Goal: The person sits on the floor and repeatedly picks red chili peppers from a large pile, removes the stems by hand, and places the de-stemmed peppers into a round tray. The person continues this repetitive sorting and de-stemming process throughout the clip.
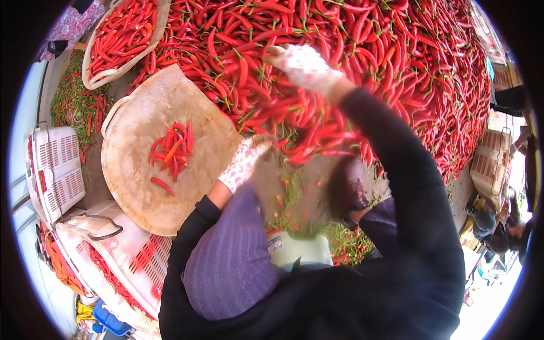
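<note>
A huge pile of red chili peppers (382, 76), many with green stems, spreads before me. Over it reaches my right hand (304, 70) in a white patterned glove with bare fingertips, its fingers bent. My left hand (244, 163), gloved alike in white with pink-red print, is at the right edge of a wide tan basin (127, 170), near my knee. Blur hides whether either hand holds a pepper. A small heap of destemmed-looking red peppers (172, 148) lies in the basin, one pepper apart from the rest.
Another tan basin (95, 76) full of peppers is at upper left. White plastic crates (61, 170) with wire handles stand at left. Green stems (289, 195) litter the floor around a pale plastic stool or bucket (301, 250). Other people (495, 229) and a crate (491, 165) are at right.
</note>
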The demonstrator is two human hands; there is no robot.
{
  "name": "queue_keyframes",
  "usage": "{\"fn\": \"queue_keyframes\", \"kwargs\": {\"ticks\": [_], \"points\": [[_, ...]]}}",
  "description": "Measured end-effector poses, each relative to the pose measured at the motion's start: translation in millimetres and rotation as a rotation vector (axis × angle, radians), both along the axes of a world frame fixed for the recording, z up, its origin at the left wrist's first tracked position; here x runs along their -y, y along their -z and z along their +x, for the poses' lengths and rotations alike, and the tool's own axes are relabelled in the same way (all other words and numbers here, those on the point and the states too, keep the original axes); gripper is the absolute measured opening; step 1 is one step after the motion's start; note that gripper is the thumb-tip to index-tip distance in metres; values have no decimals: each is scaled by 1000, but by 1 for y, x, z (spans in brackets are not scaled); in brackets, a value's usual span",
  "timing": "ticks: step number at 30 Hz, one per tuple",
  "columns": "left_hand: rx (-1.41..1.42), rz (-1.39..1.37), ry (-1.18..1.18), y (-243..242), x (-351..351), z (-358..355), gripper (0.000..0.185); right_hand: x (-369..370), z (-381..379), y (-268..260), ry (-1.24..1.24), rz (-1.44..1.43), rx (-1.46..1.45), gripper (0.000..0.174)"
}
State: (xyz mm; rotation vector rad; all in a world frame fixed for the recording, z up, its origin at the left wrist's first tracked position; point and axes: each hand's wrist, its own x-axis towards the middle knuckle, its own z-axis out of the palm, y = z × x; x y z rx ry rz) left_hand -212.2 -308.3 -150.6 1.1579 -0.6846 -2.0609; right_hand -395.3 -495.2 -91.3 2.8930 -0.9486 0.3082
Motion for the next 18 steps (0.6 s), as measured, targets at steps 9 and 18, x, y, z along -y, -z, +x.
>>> {"fn": "queue_keyframes", "kwargs": {"ticks": [9, 18], "points": [[86, -51, -337, -26, 45, 39, 27, 8, 26, 14, 51, -23, 112, 16], [46, -342, -43, -46, 40, -14, 55, -107, 44, -40, 741, 1244, 1012, 17]]}}
